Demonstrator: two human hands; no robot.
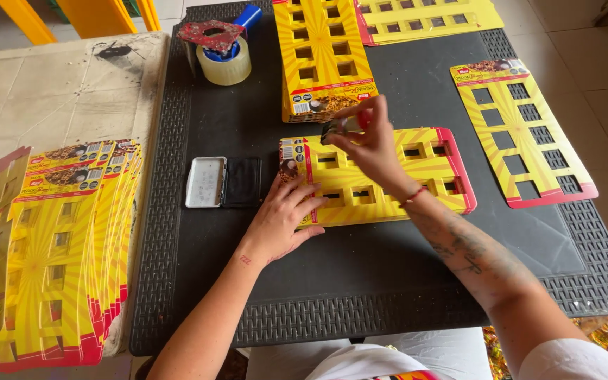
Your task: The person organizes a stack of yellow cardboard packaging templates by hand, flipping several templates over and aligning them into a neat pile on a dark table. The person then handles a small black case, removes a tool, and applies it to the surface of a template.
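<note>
A yellow display card (pixel 427 183) with a red edge and rows of rectangular cut-outs lies flat on the black table (pixel 360 281) in front of me. My left hand (pixel 284 217) presses flat on the card's near left corner. Above the card's left half, my right hand (pixel 369 141) pinches a small dark stamp with a red tip (pixel 345 125). An open ink pad (pixel 221 182), with a white lid and black pad, sits just left of the card.
A stack of the same yellow cards (pixel 324 56) lies at the back, another card (pixel 522 130) at the right, more at top right (pixel 423 17). A fanned pile of cards (pixel 58 246) covers the left bench. A tape dispenser (pixel 223 49) stands at back left.
</note>
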